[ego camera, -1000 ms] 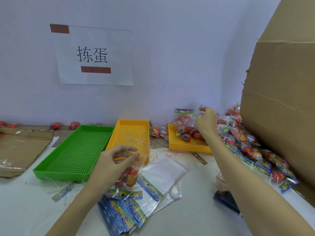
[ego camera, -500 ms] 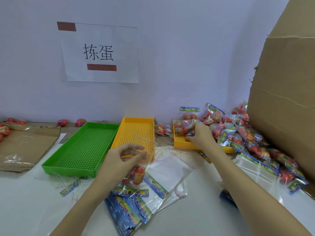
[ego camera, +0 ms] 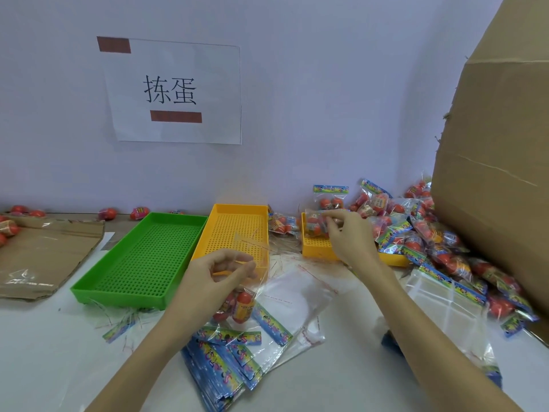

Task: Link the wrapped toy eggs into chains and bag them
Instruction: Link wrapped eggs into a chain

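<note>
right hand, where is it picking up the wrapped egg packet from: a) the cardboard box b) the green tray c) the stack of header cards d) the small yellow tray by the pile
d: the right hand pinches a wrapped egg packet over the small yellow tray next to the pile of packets, while the green tray sits off to the left, apart from it.

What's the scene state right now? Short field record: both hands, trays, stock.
left hand: holds open a clear bag with red eggs in it
right hand: pinches a wrapped egg pack over the small yellow tray
green tray: nothing visible inside
large yellow tray: beside the green one
stock: egg pack pile by the cardboard box
header cards: stacked near the left forearm
</note>
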{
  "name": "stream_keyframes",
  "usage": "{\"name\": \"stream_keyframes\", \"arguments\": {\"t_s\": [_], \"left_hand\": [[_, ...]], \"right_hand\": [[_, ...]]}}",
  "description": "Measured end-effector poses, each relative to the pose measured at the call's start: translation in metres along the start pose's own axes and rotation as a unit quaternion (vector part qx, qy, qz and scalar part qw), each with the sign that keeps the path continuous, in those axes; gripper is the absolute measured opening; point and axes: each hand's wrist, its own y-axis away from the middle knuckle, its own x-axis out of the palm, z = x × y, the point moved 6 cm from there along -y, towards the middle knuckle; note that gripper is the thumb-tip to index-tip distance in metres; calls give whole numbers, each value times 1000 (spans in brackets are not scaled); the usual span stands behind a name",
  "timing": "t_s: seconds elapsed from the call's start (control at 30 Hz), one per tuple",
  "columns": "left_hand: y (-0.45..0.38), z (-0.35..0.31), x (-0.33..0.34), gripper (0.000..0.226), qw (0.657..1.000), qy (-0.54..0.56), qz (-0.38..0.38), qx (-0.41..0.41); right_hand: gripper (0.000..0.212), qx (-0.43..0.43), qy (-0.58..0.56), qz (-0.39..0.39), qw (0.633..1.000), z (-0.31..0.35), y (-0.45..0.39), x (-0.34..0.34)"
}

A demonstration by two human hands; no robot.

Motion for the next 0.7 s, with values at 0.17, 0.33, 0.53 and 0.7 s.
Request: {"name": "stream_keyframes", "arguments": {"t_s": [0.17,0.33,0.53,0.7], "left_hand": [[2,3,1,13,1000,-7,3,0],[3,0,2,21,1000,14,5,0],[5,-2,4,22,1000,23,12,14],[6,-7,9,32,998,44,20,30]], "right_hand": [[9,81,-333,100,934,26,51,24],[13,20,-435,69,897,54,74,21],[19,-177,-336,-49,924,84,94,-3],[19,-234,-236,-20,943,91,100,4]]}}
